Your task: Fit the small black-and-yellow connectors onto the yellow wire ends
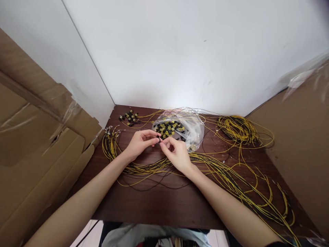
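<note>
Between my fingertips is a small black connector (159, 139), its details too small to make out. My left hand (143, 142) pinches it from the left, and my right hand (175, 151) grips it from the right. Just behind the hands lies a clear plastic bag (196, 132) with several black and yellow connectors (167, 128) on it. A long bundle of yellow and black wires (146, 168) runs across the table beneath my wrists.
On the brown table (154, 206), a loose group of black and yellow connectors (130, 117) sits at the back left. A coil of yellow and black wire (238, 129) lies at the back right. Cardboard (38, 144) stands on the left, more cardboard (298, 127) on the right, a white wall (180, 55) behind.
</note>
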The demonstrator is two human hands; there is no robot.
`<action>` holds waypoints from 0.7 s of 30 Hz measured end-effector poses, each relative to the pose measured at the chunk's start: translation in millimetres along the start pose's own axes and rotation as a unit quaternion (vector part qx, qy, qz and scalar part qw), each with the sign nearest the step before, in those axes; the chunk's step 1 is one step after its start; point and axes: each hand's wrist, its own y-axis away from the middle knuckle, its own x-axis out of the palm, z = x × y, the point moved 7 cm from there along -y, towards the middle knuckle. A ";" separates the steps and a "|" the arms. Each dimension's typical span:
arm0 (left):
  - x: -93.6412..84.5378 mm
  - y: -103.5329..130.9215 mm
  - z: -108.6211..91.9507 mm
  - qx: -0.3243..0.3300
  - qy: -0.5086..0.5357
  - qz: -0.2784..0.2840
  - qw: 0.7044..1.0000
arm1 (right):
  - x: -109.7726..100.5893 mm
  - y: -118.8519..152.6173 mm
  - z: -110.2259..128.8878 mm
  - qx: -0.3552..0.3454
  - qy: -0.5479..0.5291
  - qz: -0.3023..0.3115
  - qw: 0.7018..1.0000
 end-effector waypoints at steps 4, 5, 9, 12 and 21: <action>0.0 -0.2 1.5 0.002 0.007 0.008 1.000 | 1.1 -0.3 0.3 -0.006 0.004 0.008 1.000; 0.1 -0.3 1.8 0.003 0.009 0.009 1.000 | 1.2 -0.2 0.6 -0.008 0.004 0.009 1.000; -0.7 -0.8 1.7 0.003 0.013 0.001 1.000 | 1.1 0.6 1.9 -0.011 0.005 0.013 1.000; -1.4 -0.6 0.8 0.004 0.019 -0.007 1.000 | 0.5 1.3 3.3 -0.012 0.008 0.014 1.000; 0.3 0.6 1.5 0.003 -0.003 0.003 1.000 | 1.3 -0.7 2.9 -0.024 0.015 0.017 0.999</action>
